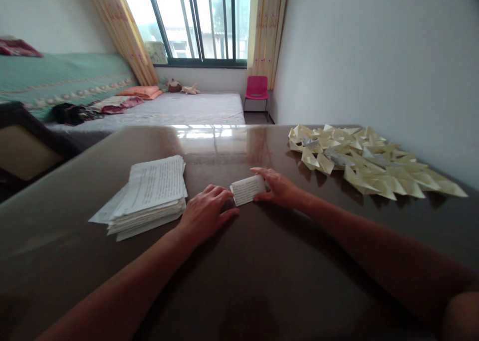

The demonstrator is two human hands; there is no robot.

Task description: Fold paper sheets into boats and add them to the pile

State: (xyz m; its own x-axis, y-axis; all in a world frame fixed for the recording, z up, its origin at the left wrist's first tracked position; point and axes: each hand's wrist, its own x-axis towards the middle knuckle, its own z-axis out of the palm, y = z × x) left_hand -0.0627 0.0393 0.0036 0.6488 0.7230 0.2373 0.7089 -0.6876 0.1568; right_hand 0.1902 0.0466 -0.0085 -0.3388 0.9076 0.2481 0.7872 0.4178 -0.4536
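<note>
A small folded sheet of printed paper [247, 190] rests at the middle of the brown table, between my two hands. My right hand [279, 187] is at its right end, with the thumb at the lower corner and the index finger by the upper edge. At the left end, my left hand [205, 210] lies low over the table, its fingertips by the paper's edge and its thumb apart from the fingers. Left of that hand is an uneven stack of printed sheets [153, 186]. Many folded pale-yellow paper pieces [359, 154] with pointed tips spread over the table's right side.
The glossy brown table [224, 276] reaches toward a bed [194, 106] below a window. A dark chair back [30, 141] stands at the left, and a pink chair [257, 87] is by the far wall. A white wall [374, 57] runs along the right.
</note>
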